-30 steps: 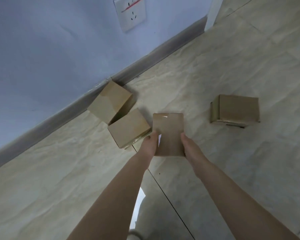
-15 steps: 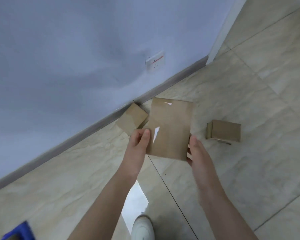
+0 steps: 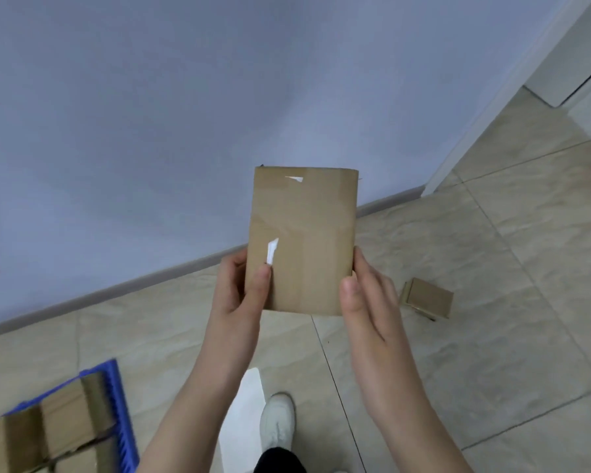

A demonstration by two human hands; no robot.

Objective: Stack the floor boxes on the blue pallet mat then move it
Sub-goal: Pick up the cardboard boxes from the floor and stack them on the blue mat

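Head cam: mat (image 3: 118, 404) mostly under boxes (image 3: 62, 421)

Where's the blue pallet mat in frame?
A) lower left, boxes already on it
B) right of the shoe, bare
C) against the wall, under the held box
A: the blue pallet mat lies at the lower left edge with cardboard boxes on it.

light: dim, cool, diffuse | shadows: faint | glare: floor patch (image 3: 244, 397) | blur: stacked boxes (image 3: 62, 418), blue pallet mat (image 3: 116, 387) | edges: bowed
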